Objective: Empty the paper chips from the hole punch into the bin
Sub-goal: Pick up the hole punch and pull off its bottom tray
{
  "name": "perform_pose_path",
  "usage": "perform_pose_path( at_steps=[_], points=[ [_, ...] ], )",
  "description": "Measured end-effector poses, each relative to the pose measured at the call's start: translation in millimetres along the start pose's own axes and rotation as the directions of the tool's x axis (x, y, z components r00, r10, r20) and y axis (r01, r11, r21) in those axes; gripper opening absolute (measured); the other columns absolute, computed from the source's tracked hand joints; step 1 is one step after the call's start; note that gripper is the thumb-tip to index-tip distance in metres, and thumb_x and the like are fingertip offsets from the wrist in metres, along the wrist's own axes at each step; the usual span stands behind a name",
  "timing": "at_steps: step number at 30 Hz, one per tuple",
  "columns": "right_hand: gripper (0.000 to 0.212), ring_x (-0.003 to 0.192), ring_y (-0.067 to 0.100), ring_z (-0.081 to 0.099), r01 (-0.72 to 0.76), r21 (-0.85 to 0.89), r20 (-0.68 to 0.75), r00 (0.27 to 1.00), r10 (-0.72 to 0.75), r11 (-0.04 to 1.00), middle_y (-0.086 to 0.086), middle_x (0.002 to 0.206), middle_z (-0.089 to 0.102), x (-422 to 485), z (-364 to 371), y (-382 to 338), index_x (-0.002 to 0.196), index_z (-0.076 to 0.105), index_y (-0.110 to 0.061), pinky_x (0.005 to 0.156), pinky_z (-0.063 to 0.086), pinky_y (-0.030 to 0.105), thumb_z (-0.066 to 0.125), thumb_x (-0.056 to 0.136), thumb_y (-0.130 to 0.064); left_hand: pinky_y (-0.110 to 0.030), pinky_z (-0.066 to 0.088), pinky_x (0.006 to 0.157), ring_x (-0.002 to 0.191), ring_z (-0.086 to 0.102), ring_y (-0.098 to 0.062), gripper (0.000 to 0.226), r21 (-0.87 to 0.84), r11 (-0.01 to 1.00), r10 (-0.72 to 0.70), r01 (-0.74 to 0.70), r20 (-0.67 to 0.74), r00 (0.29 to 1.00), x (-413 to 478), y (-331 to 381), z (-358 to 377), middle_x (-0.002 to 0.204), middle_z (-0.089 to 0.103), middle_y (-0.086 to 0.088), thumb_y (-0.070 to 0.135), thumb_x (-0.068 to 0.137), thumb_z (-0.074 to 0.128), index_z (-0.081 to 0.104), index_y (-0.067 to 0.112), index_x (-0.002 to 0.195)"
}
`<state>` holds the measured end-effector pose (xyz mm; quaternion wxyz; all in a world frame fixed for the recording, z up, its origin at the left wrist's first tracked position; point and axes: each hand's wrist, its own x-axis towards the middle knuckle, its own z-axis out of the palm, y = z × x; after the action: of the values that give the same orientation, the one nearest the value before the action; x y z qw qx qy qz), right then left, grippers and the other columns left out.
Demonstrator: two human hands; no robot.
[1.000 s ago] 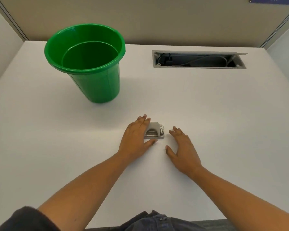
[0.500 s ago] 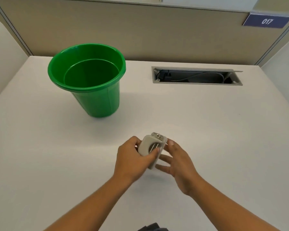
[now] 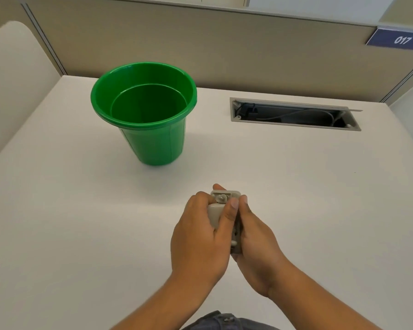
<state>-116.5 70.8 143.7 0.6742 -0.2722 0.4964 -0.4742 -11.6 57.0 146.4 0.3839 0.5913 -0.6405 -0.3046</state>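
Note:
A small grey hole punch [image 3: 216, 210] is held above the white desk [image 3: 296, 186], standing on end between both hands. My left hand [image 3: 198, 236] wraps its left side, thumb across the front. My right hand [image 3: 255, 244] clasps its right side and underside, fingertips at the top edge. Most of the punch is hidden by the fingers. The green bin [image 3: 150, 136] stands upright at the far left of the desk, well beyond the hands; no paper chips show inside it.
An open cable slot [image 3: 293, 114] with wires is set into the desk at the back right. Beige partition walls close the desk at the back and sides. A blue "017" sign [image 3: 399, 40] hangs at the upper right.
The punch lay flat on the desk with hands beside it. My left hand lifted it, then my right hand closed on it too; it now stands on end in both hands.

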Motion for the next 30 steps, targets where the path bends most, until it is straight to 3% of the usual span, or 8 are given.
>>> perform_pose_path(
  at_steps=[3,6,13,17,21,26,28,30],
  points=[
    [0.048,0.108,0.014,0.069,-0.045,0.079,0.002,0.999,0.045,0.996,-0.001,0.116,0.076,-0.2,4.8,-1.8,0.118,0.069,-0.039,0.091,0.052,0.036,0.035,0.091,-0.060,-0.026,0.049,0.049,0.060,0.062,-0.005,0.045,-0.047,0.999,-0.019,0.020,0.012,1.000,2.3,1.7,-1.3,0.066,0.063,0.015,0.076,0.086,0.028,0.044,0.035,0.082],
    [0.049,0.106,0.019,0.070,-0.106,0.197,0.006,0.994,0.107,0.975,0.006,0.116,0.075,0.0,6.1,-5.2,0.117,0.072,-0.030,0.086,0.051,0.036,0.033,0.099,-0.053,-0.015,0.041,0.046,0.056,0.061,-0.004,0.041,-0.132,0.991,-0.026,0.026,0.003,1.000,7.9,0.5,-4.8,0.056,0.060,0.017,0.071,0.089,0.033,0.045,0.035,0.073],
    [0.050,0.093,0.021,0.070,-0.160,0.360,0.074,0.987,0.142,0.919,0.008,0.102,0.075,3.3,6.9,-10.4,0.107,0.076,-0.019,0.085,0.049,0.036,0.040,0.098,-0.052,-0.015,0.042,0.049,0.055,0.058,-0.003,0.044,-0.233,0.969,-0.083,0.082,0.003,0.997,18.5,2.5,-5.0,0.062,0.063,0.025,0.060,0.091,0.045,0.050,0.025,0.066],
    [0.054,0.092,0.022,0.071,-0.178,0.357,0.077,0.984,0.160,0.917,0.010,0.102,0.075,5.8,6.0,-12.3,0.107,0.076,-0.017,0.084,0.049,0.039,0.037,0.098,-0.053,-0.012,0.041,0.047,0.054,0.059,-0.003,0.046,-0.297,0.950,-0.096,0.097,0.018,0.995,19.3,4.6,-8.5,0.060,0.062,0.021,0.058,0.089,0.046,0.052,0.019,0.066],
    [0.058,0.089,0.022,0.071,-0.177,0.338,0.068,0.984,0.163,0.925,0.010,0.101,0.075,6.7,6.6,-14.6,0.107,0.076,-0.017,0.079,0.052,0.036,0.035,0.098,-0.057,-0.017,0.044,0.046,0.052,0.057,-0.008,0.057,-0.336,0.937,-0.095,0.095,0.016,0.995,20.3,7.9,-10.0,0.064,0.063,0.007,0.063,0.086,0.044,0.054,0.009,0.070],
    [0.058,0.089,0.018,0.072,-0.084,0.160,0.022,0.996,0.081,0.984,0.008,0.104,0.076,3.6,14.1,-16.0,0.113,0.073,-0.018,0.064,0.056,0.029,0.040,0.091,-0.061,-0.020,0.044,0.047,0.048,0.052,-0.006,0.061,-0.415,0.897,-0.155,0.153,0.029,0.987,26.1,8.4,-10.7,0.052,0.054,0.006,0.062,0.086,0.047,0.053,0.004,0.070],
    [0.055,0.093,0.017,0.073,-0.031,0.074,0.001,1.000,0.031,0.997,0.005,0.108,0.077,2.0,16.4,-14.4,0.116,0.071,-0.022,0.065,0.056,0.026,0.040,0.091,-0.061,-0.028,0.047,0.049,0.050,0.054,-0.010,0.062,-0.434,0.883,-0.186,0.180,0.029,0.982,28.4,6.8,-11.0,0.053,0.056,0.001,0.064,0.085,0.048,0.055,0.005,0.071],
    [0.052,0.096,0.017,0.073,0.011,0.045,-0.005,1.000,-0.011,0.999,0.004,0.110,0.077,0.6,18.2,-12.7,0.116,0.071,-0.026,0.071,0.056,0.026,0.040,0.091,-0.059,-0.025,0.046,0.048,0.049,0.055,-0.008,0.058,-0.454,0.870,-0.215,0.193,0.003,0.977,30.2,6.6,-11.4,0.052,0.057,0.005,0.066,0.083,0.048,0.056,0.011,0.069]
  ],
)
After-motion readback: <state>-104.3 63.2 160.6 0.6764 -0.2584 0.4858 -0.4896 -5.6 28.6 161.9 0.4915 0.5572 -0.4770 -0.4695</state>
